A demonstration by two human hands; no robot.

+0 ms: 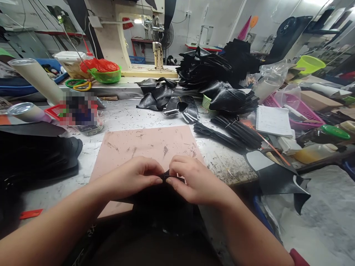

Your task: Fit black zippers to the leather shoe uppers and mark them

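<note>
Both my hands pinch the edge of a black leather piece (163, 195) in front of my body. My left hand (135, 173) presses it between thumb and fingers. Right beside it, my right hand (191, 179) grips the same edge, the two thumbs almost meeting. The lower part of the piece hangs down into shadow, so its full shape is hidden. Under and beyond my hands lies a pink sheet (146, 142) with dark smudges on the worktable (122, 112).
A sewing machine (111, 37) stands behind the table. Stacked black leather pieces (205, 68) and black strips (230, 131) lie to the right, near a notebook (273, 120). On the left are dark stacked pieces (36, 155), scissors (80, 85) and a green basket (107, 75).
</note>
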